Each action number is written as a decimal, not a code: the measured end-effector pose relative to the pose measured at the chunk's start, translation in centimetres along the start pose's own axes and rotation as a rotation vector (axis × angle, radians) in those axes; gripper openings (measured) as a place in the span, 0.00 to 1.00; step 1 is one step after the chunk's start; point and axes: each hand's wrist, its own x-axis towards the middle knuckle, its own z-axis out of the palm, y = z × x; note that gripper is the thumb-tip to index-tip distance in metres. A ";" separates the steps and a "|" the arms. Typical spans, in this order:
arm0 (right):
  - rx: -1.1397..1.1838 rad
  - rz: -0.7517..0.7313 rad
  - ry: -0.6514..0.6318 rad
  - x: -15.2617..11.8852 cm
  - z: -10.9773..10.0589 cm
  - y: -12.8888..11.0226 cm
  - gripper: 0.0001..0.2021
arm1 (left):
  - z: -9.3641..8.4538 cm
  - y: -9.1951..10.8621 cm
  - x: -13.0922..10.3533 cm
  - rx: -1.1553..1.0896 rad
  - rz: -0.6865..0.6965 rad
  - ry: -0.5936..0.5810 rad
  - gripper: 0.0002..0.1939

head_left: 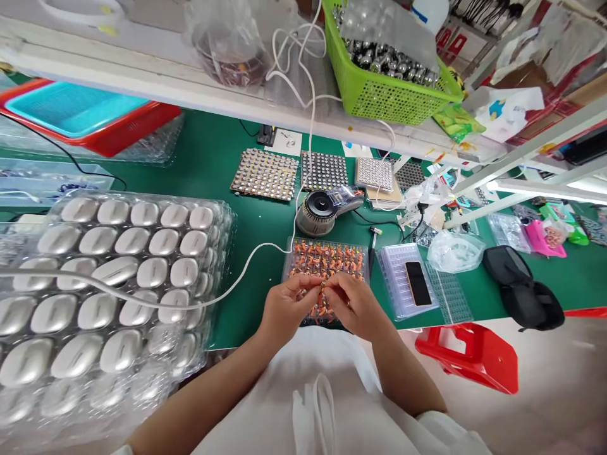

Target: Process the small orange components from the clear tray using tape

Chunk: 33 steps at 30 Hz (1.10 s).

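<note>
My left hand [289,309] and my right hand [353,304] meet over a clear tray [287,268] at the bench's front edge. Rows of small orange parts [332,254] with bits of metal fill this tray. Both hands are pinched, fingertips almost touching, around something tiny that I cannot make out. Just behind the tray sits a grey round device [317,213] with a black dial top. A small hammer-like tool [374,243] lies right of the tray.
Stacked clear trays of silver oval cases [118,278] cover the left side. A white cable [256,249] crosses the green bench [194,151]. To the right lie a phone [418,284] on plastic trays and a black pouch [521,287]. A green basket [389,91] stands on the shelf above.
</note>
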 end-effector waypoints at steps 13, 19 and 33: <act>-0.118 -0.036 -0.048 0.4 -0.7 0.1 0.06 | -0.2 -0.6 -0.2 0.104 0.125 -0.013 0.08; -0.126 0.006 -0.032 0.6 -0.5 0.1 0.05 | -0.1 -0.7 -0.2 0.107 0.139 0.002 0.07; -0.048 0.105 0.019 1.1 0.1 0.2 0.06 | -0.1 -0.8 -0.3 0.098 0.123 0.018 0.07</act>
